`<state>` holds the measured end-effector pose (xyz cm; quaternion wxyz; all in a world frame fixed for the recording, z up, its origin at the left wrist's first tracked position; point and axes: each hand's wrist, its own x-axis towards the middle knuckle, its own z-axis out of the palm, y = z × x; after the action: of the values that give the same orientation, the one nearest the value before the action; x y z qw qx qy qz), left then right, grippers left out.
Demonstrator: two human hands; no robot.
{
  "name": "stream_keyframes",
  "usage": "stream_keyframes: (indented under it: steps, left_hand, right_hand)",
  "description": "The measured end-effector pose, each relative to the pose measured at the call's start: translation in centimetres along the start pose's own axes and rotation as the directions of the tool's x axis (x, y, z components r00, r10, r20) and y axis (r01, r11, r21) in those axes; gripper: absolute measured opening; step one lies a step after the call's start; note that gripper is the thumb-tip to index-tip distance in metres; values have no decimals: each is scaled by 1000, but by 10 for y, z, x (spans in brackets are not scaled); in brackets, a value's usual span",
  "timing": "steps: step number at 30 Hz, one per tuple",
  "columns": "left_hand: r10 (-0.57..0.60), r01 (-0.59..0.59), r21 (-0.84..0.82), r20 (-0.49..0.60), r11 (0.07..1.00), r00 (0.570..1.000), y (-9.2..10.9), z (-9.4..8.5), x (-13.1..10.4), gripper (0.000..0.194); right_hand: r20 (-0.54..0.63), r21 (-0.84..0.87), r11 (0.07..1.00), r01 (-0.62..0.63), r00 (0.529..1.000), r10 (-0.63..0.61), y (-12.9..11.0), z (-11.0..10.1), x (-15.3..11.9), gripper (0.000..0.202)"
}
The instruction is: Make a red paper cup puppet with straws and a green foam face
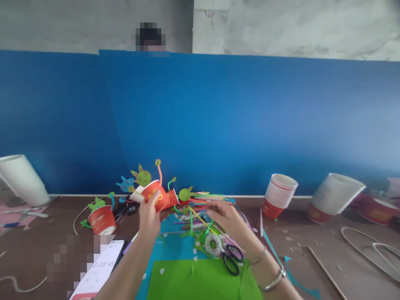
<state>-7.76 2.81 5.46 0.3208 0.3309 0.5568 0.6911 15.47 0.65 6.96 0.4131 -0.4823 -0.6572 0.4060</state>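
Note:
My left hand is closed around a red paper cup, tilted above the table. A green paper animal face and an orange straw tipped with a small disc stick up at the cup's rim. My right hand hovers over a pile of colourful straws, fingers stretched out and nothing visible in them. Another red cup lies just behind my left hand. Below my right hand are a roll of white tape and black-handled scissors.
Green paper lies on a blue sheet. At left are a decorated red cup and a phone. Stacked paper cups stand right, near a wooden stick and white cable. A blue partition rises behind; a person's head shows above it.

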Motion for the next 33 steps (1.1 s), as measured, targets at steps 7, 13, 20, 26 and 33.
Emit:
stream_keyframes:
  steps: [7,13,20,26,33]
  left_hand:
    - [-434,578,-416,394,702,810,30,24,-47,24]
    - [-357,549,-357,479,756,802,28,28,-67,27]
    - [-322,545,-455,478,705,817,22,32,-76,43]
    - [-315,492,-490,401,720,860,23,29,-67,41]
    - [-281,456,-503,387,734,878,25,28,-64,39]
  right_hand:
    - [-79,48,999,-8,997,12,-10,38,-8,20]
    - [-167,7,1000,31,986,-29,-16,51,-16,16]
    - [-188,31,999,-14,982,19,-17,53,-17,15]
    - [-200,70,997,33,980,-18,-12,55,-17,18]
    - [-182,40,999,36,983,-28,-15,56,-19,20]
